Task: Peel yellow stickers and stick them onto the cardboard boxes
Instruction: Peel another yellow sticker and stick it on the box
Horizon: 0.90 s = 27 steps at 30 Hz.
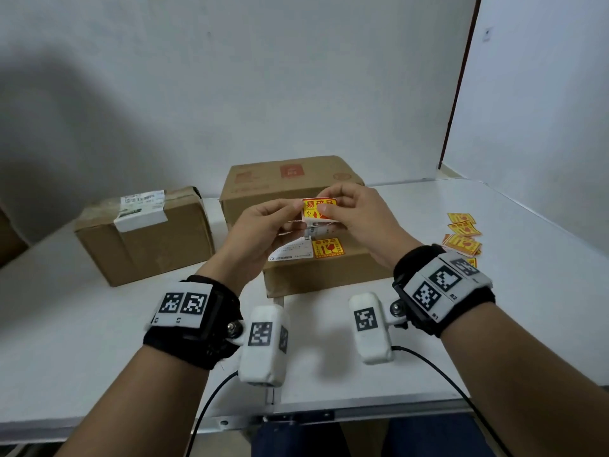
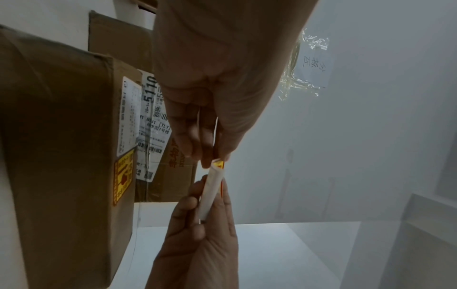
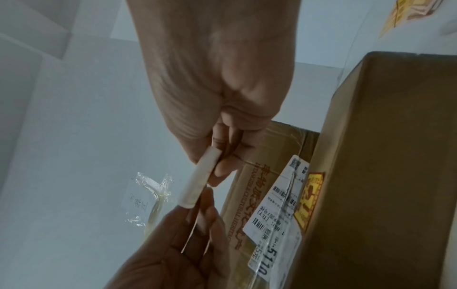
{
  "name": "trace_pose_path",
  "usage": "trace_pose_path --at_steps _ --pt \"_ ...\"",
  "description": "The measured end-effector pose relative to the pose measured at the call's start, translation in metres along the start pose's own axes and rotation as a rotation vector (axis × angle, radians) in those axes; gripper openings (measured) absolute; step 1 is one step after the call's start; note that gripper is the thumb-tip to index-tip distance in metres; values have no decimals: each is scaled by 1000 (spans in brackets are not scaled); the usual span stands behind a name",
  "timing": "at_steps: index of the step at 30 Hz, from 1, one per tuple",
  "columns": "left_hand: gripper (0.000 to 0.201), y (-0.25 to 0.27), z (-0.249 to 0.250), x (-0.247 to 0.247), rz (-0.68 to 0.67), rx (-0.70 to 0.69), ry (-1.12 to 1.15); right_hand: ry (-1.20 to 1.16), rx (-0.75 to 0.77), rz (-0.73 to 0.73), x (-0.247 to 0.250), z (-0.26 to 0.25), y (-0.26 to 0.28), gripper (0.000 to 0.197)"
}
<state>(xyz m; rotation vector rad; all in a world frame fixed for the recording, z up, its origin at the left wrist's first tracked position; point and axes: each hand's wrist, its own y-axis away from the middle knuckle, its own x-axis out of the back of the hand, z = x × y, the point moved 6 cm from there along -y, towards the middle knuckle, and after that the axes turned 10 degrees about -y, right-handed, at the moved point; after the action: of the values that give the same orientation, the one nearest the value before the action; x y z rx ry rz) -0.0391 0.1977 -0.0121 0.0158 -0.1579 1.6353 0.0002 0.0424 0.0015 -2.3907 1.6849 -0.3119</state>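
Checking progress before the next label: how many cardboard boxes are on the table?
3: near box under the hands, already stickered; rear box behind it; left box. Others may be out of view.

The sticker point(image 1: 318, 209) is yellow with red characters and a red band along its top, on white backing. At five o'clock from it, a yellow and red label point(image 1: 328, 248) sits on the brown near box point(image 1: 329, 275). The back box point(image 1: 290, 183), also brown, carries red-orange printing. At nine o'clock, the left box point(image 1: 145, 239) is plain brown under a white slip. At three o'clock lie loose stickers point(image 1: 463, 237), yellow and red, on the white tabletop point(image 1: 527, 308). The wrist bands point(image 1: 443, 288) show black-and-white square codes.
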Motion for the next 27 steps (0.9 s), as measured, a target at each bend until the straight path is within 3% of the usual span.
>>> trace_pose_path --at_steps 14,20,22,24,27 --pt "17 1 0 3 34 14 -208 82 37 -21 4 0 5 18" --pt "15 -1 2 6 119 0 -301 416 195 76 7 -7 0 29" --pt "15 -3 0 5 156 5 -274 587 343 112 2 -21 2 21" --pt "16 -5 -3 1 147 10 -241 673 439 44 -8 -29 5 11" --pt "17 -6 -5 -6 113 27 -147 657 345 -16 -12 -20 4 9"
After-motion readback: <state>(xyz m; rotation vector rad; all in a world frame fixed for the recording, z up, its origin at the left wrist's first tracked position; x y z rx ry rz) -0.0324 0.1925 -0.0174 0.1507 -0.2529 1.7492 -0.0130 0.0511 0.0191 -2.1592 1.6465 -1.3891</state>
